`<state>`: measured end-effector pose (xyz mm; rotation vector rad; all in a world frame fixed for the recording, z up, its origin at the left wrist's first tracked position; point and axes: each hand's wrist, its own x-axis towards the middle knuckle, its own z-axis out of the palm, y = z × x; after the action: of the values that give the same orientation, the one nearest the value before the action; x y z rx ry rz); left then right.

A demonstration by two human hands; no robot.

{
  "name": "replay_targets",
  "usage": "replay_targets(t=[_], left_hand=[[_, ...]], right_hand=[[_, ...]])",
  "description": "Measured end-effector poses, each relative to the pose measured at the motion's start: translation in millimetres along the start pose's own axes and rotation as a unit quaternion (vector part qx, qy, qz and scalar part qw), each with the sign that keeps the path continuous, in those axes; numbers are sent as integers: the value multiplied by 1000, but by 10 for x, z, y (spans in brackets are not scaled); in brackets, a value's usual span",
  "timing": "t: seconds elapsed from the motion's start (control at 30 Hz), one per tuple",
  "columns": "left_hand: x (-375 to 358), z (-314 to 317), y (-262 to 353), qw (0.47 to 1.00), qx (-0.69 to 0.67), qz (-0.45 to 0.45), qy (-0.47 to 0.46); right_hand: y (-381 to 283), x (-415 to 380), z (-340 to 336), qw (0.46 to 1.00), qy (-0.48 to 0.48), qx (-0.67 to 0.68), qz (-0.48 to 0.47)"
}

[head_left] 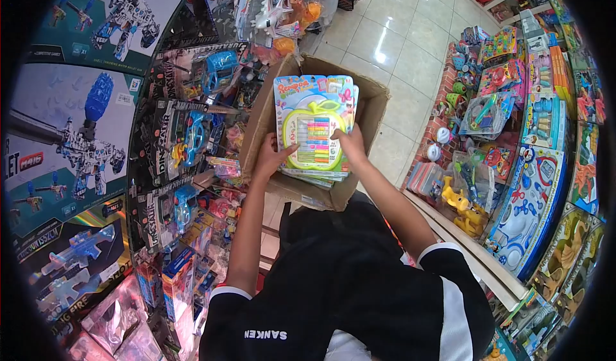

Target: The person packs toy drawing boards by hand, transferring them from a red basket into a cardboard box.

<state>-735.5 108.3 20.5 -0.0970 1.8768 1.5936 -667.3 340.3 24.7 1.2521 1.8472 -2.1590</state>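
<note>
A packaged apple-shaped toy abacus (314, 139), with a green frame and rows of coloured beads on a printed card, faces up in front of me. More flat packs lie stacked beneath it, their edges showing at the right and bottom. All of them are inside an open cardboard box (371, 101). My left hand (272, 157) grips the pack's left side with the thumb across its front. On the right side, my right hand (350, 144) holds it the same way, thumb on the front. The fingers behind the pack are hidden.
Boxed toy guns (80, 130) and hanging blister packs (186, 136) line the left. Shelves on the right hold a doctor playset (529, 197), yellow animal figures (461, 204) and other packaged toys. Between them runs a tiled floor (391, 59).
</note>
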Motion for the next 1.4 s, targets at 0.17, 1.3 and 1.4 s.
replay_targets(t=[0.17,1.3,1.4], left_hand=[[313,-52,-300,985,171,-37,-15],[-217,-165,-495,950,275,70,-130],[-639,-267,-363,939,286,181,-57]], right_hand=[[697,231,320,957,157,-176,166],[582,-807,85,922,49,-377,-69],[519,-1202,-110,838,143,-393,-351]])
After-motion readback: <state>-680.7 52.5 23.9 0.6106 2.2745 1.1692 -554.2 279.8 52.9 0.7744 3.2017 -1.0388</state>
